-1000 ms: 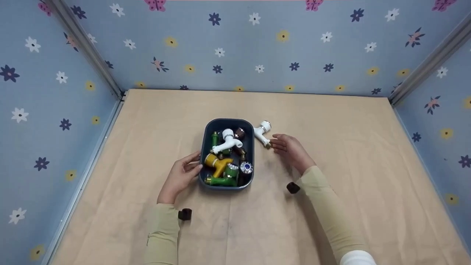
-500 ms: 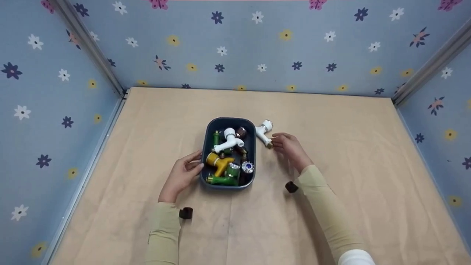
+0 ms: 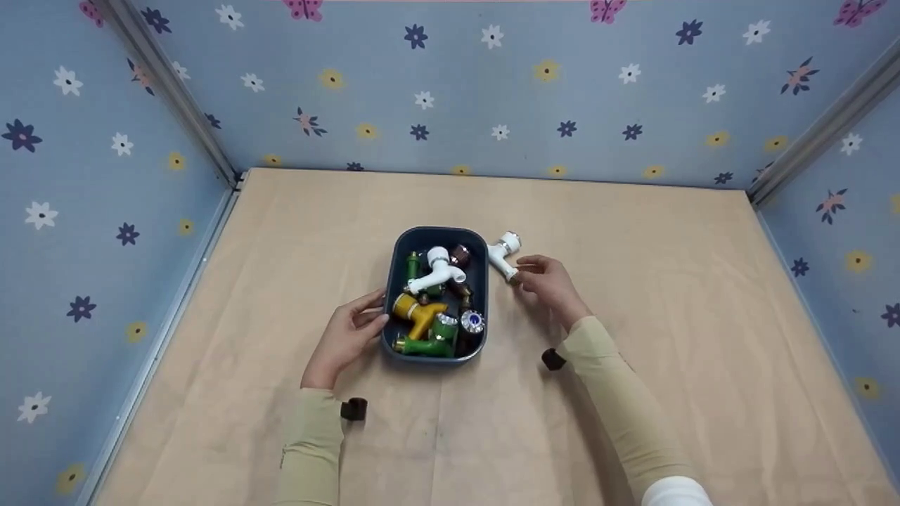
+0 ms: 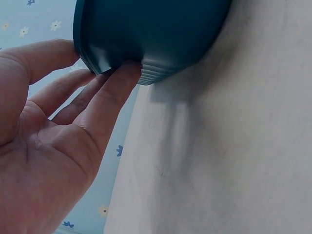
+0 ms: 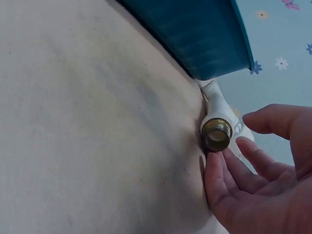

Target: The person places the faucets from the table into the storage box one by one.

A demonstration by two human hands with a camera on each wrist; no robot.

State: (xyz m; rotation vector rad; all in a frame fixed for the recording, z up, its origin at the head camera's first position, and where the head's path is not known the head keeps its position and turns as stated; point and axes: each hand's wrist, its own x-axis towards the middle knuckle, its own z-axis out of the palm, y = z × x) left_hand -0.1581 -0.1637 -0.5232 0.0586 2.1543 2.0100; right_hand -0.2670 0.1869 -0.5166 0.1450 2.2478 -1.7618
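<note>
In the head view, a dark blue plastic tub (image 3: 485, 281) holds several taps, among them a white tap (image 3: 439, 270), a yellow tap (image 3: 420, 314) and a green tap (image 3: 429, 346). My left hand (image 3: 346, 341) touches the tub's left side; the left wrist view has fairly straight fingers (image 4: 109, 97) against its outer wall and rim. Outside, by the tub's right wall, another white tap (image 3: 502, 258) lies on the table. Around its brass threaded end (image 5: 217, 134), my right hand (image 3: 555, 287) has its fingers loosely bent and its thumb apart from them.
A beige cloth (image 3: 316, 232) covers the table. Blue flowered panels (image 3: 492, 91) enclose the back and both sides, with metal posts (image 3: 169, 91) in the corners. Small dark devices (image 3: 354, 409) sit at both wrists.
My right hand has shifted slightly left, closer to the loose white tap's brass end, and its fingers have bent more. The left hand, the tub and the taps stay in place.
</note>
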